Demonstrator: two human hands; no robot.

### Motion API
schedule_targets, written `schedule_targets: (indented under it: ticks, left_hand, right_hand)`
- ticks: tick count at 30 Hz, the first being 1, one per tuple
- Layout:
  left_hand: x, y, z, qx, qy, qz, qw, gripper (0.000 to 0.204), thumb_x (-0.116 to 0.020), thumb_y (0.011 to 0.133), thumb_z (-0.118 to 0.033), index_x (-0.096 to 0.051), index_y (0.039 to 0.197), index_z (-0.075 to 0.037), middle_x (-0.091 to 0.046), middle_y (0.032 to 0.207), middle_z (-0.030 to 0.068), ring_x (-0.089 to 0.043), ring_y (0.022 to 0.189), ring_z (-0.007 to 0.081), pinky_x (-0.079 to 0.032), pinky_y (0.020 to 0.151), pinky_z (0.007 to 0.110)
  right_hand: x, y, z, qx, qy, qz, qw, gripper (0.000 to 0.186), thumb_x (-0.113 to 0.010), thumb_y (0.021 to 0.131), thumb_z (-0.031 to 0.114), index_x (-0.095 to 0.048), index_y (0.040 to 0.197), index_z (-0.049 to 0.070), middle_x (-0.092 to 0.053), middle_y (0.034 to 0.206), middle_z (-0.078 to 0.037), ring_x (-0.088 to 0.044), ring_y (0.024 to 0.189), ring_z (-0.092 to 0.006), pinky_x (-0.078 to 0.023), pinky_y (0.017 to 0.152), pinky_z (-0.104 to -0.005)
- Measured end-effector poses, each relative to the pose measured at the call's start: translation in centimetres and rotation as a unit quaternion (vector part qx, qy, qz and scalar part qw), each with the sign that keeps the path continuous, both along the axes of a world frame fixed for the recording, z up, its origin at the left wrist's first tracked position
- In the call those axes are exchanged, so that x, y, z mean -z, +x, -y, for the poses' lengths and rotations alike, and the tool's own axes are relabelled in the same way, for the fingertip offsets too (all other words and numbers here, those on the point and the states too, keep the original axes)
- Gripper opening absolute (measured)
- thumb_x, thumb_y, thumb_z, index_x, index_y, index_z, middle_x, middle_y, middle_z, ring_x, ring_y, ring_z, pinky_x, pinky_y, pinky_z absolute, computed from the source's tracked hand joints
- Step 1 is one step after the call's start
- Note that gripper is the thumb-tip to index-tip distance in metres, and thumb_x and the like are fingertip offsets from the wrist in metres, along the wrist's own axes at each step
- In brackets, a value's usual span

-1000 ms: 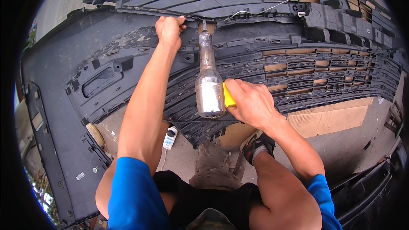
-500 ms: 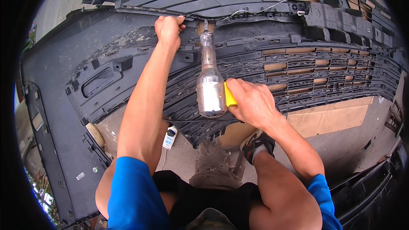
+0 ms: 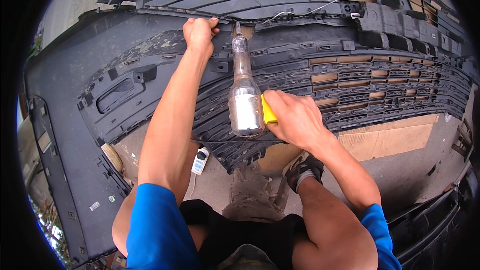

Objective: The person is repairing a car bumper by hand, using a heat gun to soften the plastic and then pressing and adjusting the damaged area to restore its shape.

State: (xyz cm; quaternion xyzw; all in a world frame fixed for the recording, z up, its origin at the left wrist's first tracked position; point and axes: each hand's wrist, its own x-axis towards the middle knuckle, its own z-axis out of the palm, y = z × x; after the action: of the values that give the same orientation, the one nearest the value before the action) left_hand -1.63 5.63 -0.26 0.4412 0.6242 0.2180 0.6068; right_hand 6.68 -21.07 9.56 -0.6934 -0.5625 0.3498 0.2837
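I see a broad black slatted plastic panel (image 3: 295, 72) spread across my view.
Above it is a silver, bottle-shaped metal tool (image 3: 245, 100), tip near the upper seam (image 3: 170, 11); the right hand (image 3: 297, 120) clasps its yellow handle (image 3: 268, 109), the left hand (image 3: 199, 36) curls at the seam; whether it pinches, I cannot tell.

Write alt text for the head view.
A person's right hand holds a silver, bottle-shaped tool by its yellow grip, narrow tip pointing away over dark plastic panels; the left hand is curled against them, left of the tip.
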Motion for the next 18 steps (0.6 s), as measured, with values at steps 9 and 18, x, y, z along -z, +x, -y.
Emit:
schedule_targets:
  ticks: [9,18]
  left_hand:
    - [-0.01,0.07,0.01,-0.001,-0.003,0.003,1.0,0.019,-0.063,0.08,0.011,-0.05,0.091,0.003,-0.06,0.089,0.0169,-0.059,0.075,0.023,-0.053,0.063,0.033]
    - [0.15,-0.05,-0.09,0.004,-0.003,0.002,1.0,0.019,-0.062,0.08,0.011,-0.049,0.09,0.003,-0.061,0.088,0.0163,-0.06,0.074,0.0225,-0.053,0.063,0.032]
  right_hand:
    - [0.05,0.01,-0.73,-0.006,0.008,0.006,1.0,0.039,-0.075,0.069,0.012,-0.047,0.096,0.006,-0.061,0.08,-0.012,-0.065,0.071,-0.0338,-0.051,0.057,-0.042]
    - [0.35,-0.03,-1.09,-0.01,0.007,0.019,1.0,0.04,-0.075,0.069,0.013,-0.047,0.096,0.006,-0.061,0.08,-0.011,-0.065,0.071,-0.0336,-0.051,0.057,-0.0421]
